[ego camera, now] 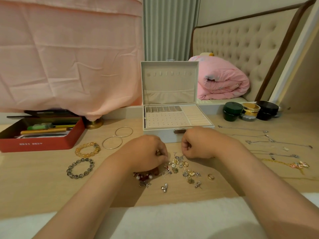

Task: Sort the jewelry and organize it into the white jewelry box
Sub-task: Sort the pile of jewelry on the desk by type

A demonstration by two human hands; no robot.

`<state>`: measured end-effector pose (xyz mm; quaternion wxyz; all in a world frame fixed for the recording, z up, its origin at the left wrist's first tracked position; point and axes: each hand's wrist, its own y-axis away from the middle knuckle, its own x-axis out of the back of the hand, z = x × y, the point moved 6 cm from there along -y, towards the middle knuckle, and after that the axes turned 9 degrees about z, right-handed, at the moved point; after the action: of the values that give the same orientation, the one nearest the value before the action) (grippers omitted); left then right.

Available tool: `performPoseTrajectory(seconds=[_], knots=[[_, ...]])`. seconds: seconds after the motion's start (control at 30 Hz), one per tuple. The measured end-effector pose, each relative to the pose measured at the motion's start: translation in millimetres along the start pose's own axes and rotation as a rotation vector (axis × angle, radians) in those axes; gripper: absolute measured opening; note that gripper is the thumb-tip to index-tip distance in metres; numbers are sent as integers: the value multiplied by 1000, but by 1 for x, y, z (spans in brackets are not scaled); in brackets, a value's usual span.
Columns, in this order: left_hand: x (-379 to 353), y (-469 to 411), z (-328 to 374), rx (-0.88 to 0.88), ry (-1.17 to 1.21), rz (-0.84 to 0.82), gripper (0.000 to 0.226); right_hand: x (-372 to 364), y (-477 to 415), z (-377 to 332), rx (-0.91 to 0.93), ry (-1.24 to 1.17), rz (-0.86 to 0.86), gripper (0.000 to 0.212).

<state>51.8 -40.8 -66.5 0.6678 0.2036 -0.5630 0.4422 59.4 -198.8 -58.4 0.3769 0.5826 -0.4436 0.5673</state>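
Wooden desk (pixel 51 178) beside a bed, jewelry spread in rough groups. Far left a red tin (pixel 43 140) of pens, not part of the job. Next to it an amber bead bracelet (pixel 87 149), a grey bead bracelet (pixel 80 168) and two thin bangles (pixel 112 142), all apart from each other.

Left hand (pixel 146 152) is knuckles up, fingers curled, tips down in the left edge of the earring pile (pixel 181 169). It looks like a pinch on one small piece, but that is too small to confirm. White jewelry box (pixel 155 131) stands just behind both hands, lid up; compartments, holed earring panel (pixel 165 119) and ring rolls (pixel 196 116) show nothing loaded yet.

Right hand (pixel 196 145) hovers at the pile's far edge, fingers curled, thumb against forefinger; cannot tell if it holds anything. Gold ring (pixel 211 176) lies just right of the pile, necklaces (pixel 269 145) laid out well right, jars (pixel 232 111) behind.

Step looks like picking matching earrings out of the pile. To do it well, lift one piece clear by its post so the others don't drag, find its twin before boxing, seat pairs in neighbouring holes, and keep rings for the rolls
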Motion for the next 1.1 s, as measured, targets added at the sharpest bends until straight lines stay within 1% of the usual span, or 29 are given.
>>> performPoseTrajectory(seconds=[0.07, 0.13, 0.2, 0.27, 0.3, 0.4, 0.47, 0.6, 0.7, 0.77, 0.83, 0.9, 0.97, 1.03, 1.1], knots=[[4, 2, -5, 39, -14, 6, 16, -2, 1, 2, -20, -53, -38, 15], [7, 2, -5, 68, 17, 30, 13, 3, 3, 4, -53, -213, -55, 17], [12, 0, -2, 97, 135, 105, 14, 17, 6, 6, -74, -395, -26, 19], [15, -3, 1, 133, 328, 200, 21, 32, 10, 6, -82, -546, 16, 18], [14, -5, 5, 160, 454, 221, 23, 38, 12, 7, -91, -612, 33, 18], [5, -9, 18, 262, 894, 158, 25, 47, 15, 5, -102, -808, 33, 20], [2, -9, 23, 311, 1039, 102, 23, 48, 16, 3, -105, -934, 17, 20], [0, -8, 20, 345, 1091, 74, 12, 48, 15, 2, -118, -1187, -6, 19], [1, -7, 17, 368, 1074, 94, 9, 41, 9, 5, -150, -1321, -6, 16], [2, -8, 13, 400, 1064, 160, 9, 36, 7, 4, -156, -1342, -13, 15], [0, -10, 11, 409, 1055, 199, 14, 35, 6, 0, -145, -1370, -33, 16], [-3, -10, 16, 365, 1054, 156, 21, 36, 6, -4, -121, -1408, -43, 16], [-7, -9, 23, 313, 1061, 78, 22, 40, 4, -5, -109, -1425, -14, 13], [-10, -8, 25, 298, 1041, 29, 16, 44, 3, -4, -116, -1431, 35, 8], [-11, -8, 20, 320, 987, 36, 11, 45, 2, -1, -132, -1438, 60, 14]])
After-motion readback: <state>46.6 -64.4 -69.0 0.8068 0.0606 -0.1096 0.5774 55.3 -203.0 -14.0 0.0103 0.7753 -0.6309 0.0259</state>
